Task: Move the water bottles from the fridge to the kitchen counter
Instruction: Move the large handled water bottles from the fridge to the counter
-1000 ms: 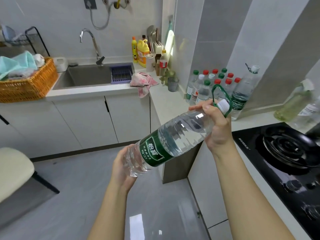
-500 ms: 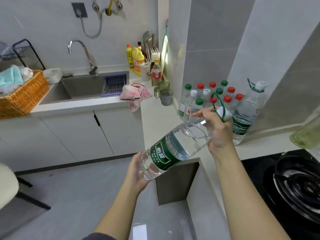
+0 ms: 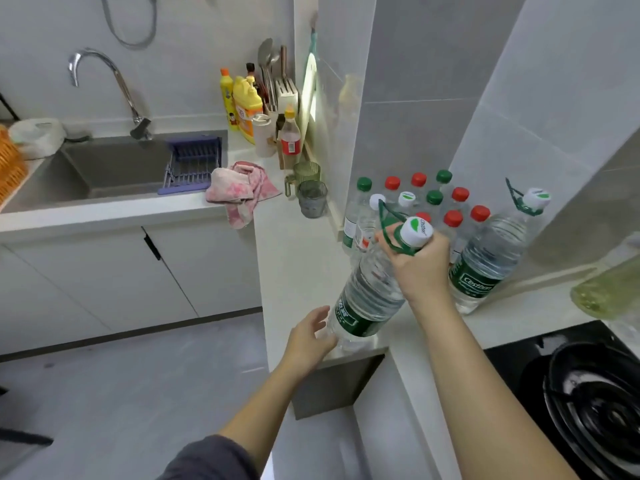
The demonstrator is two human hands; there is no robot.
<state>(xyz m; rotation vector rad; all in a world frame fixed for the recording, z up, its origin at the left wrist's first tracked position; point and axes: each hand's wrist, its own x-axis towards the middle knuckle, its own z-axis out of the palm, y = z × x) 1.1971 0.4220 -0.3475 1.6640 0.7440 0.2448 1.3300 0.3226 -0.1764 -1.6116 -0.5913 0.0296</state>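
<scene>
- The large water bottle (image 3: pixel 370 292) is full, clear and green-labelled. It leans with its cap toward the wall and its base at the outer corner of the kitchen counter (image 3: pixel 294 258). I cannot tell whether the base bears on the top yet.
- Being full, it is probably heavy. The thin ribbed wall would likely give under a squeeze, so the stiff neck is the surest hold, with support low on the body.
- The right hand (image 3: pixel 420 268) has its fingers wrapped round the neck just under the white cap (image 3: pixel 415 232), with the green carry loop (image 3: pixel 384 220) beside the knuckles.
- The left hand (image 3: pixel 308 336) lies against the bottle's lower side, fingers loose and apart, steadying rather than gripping.
- A second large bottle (image 3: pixel 485 268) stands upright just beside it. Behind both, small bottles (image 3: pixel 434 197) with red and green caps cluster against the wall.
- A gas hob (image 3: pixel 588 393) lies to the right.
</scene>
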